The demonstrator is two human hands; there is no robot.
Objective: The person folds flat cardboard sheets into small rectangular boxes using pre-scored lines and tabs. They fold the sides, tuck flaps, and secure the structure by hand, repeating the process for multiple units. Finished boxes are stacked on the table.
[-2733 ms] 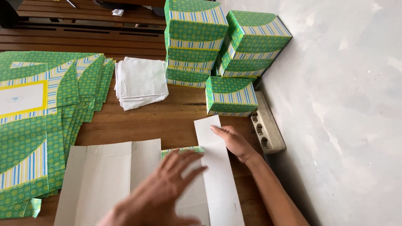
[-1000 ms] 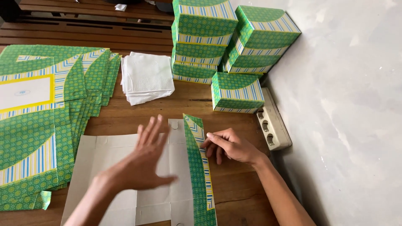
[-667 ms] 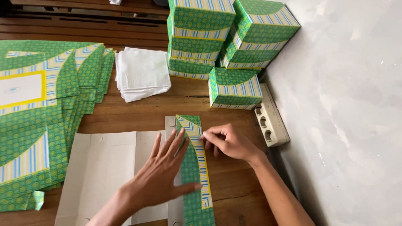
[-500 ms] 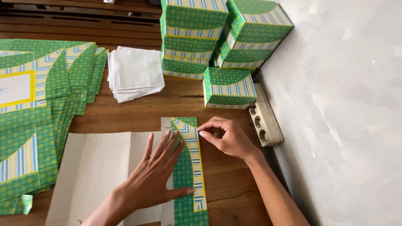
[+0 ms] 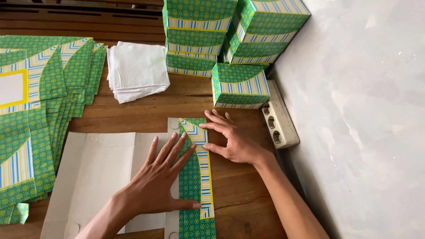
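Observation:
A flat box blank (image 5: pixel 97 172) lies white side up on the wooden table (image 5: pixel 146 113). Its right panel (image 5: pixel 198 177) is folded over, showing green pattern with blue and yellow stripes. My left hand (image 5: pixel 161 179) presses flat on the blank beside the fold, fingers spread, thumb on the green panel. My right hand (image 5: pixel 232 139) lies open at the fold's right edge, fingertips touching the striped strip near its top.
Several folded green boxes (image 5: pixel 239 84) stand stacked at the back right. A pile of white napkins (image 5: pixel 137 68) sits behind the blank. A fan of flat green blanks (image 5: pixel 40 110) covers the left. A power strip (image 5: pixel 279 119) lies along the grey wall (image 5: pixel 363 110).
The right panel was lifted, folded over green side up and pressed flat. My left hand dropped onto the blank and both hands flattened along the crease.

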